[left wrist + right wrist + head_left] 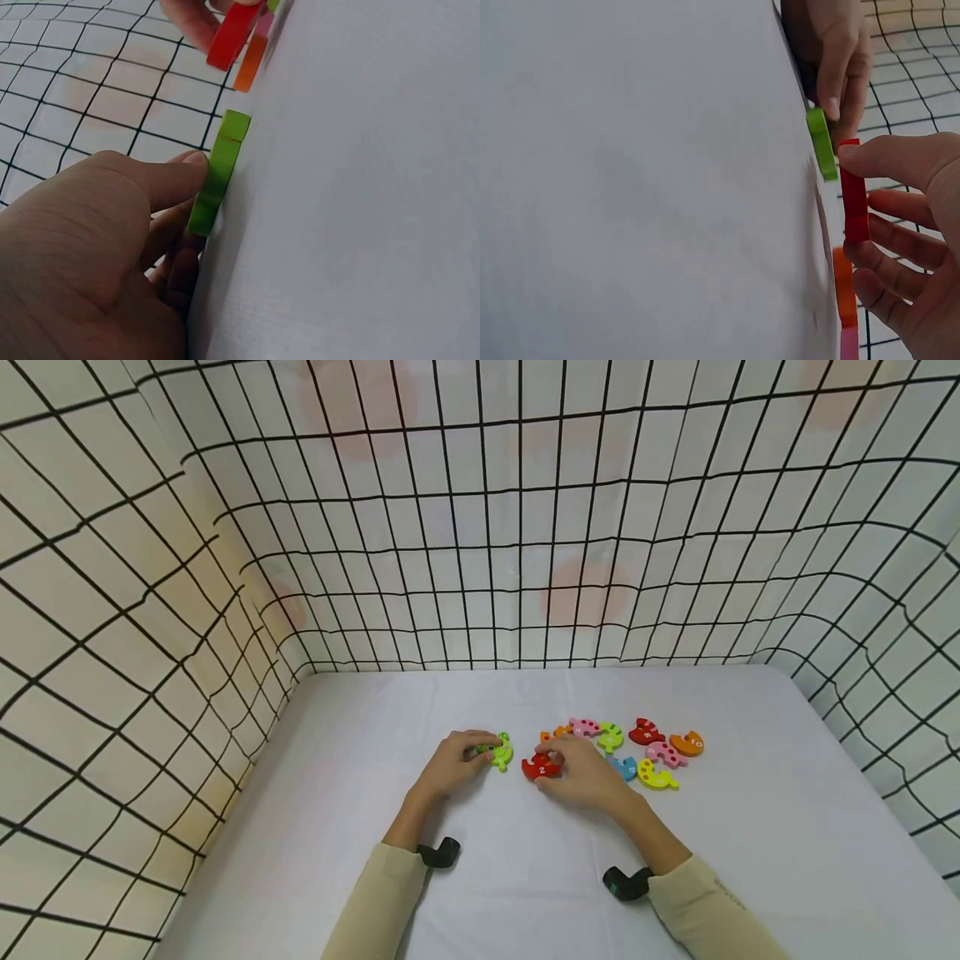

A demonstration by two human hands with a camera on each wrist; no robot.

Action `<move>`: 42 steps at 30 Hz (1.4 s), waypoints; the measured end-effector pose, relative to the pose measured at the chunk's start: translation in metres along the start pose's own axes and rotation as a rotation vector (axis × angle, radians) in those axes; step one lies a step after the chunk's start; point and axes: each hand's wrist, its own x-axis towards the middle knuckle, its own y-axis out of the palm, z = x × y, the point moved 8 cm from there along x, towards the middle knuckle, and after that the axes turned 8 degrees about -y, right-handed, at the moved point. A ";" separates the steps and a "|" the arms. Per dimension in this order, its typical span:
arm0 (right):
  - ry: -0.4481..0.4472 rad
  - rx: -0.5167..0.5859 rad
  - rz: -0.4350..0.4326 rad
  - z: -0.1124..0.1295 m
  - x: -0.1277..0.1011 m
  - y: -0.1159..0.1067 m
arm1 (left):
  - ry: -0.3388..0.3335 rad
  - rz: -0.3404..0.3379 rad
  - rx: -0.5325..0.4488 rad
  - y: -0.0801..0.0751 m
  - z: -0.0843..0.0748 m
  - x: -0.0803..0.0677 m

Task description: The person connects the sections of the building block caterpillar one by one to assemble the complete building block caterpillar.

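Observation:
In the head view my left hand (452, 766) grips a light-green animal-shaped puzzle piece (502, 752) at its left side. The left wrist view shows thumb and fingers at one end of this green piece (221, 172), close on the white cloth. To the right, my right hand (588, 774) pinches a red numbered puzzle piece (541, 767) between thumb and fingers. Seen from the right wrist, the red piece (855, 195) is held on edge-view beside the green one, with a gap between them in the head view.
Behind and beside the right hand lie more pieces: an orange one (547, 737), pink ones (665, 754), a green one (611, 738), a blue one (624, 767), a yellow one (656, 775), another red (646, 732) and another orange (687, 743). Black wire mesh (517, 552) surrounds the white-covered table (517, 885).

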 end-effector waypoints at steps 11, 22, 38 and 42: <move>-0.073 0.073 -0.078 0.027 0.016 0.014 | 0.038 -0.033 0.003 0.001 -0.006 0.004; -0.001 0.079 -0.067 0.030 0.014 0.023 | 0.009 -0.012 0.008 0.005 -0.001 -0.001; -0.016 0.026 -0.023 0.035 0.025 0.025 | -0.039 -0.015 -0.011 0.003 0.003 0.001; 0.019 0.067 -0.012 0.027 0.024 0.022 | -0.059 -0.028 -0.011 0.004 0.005 0.000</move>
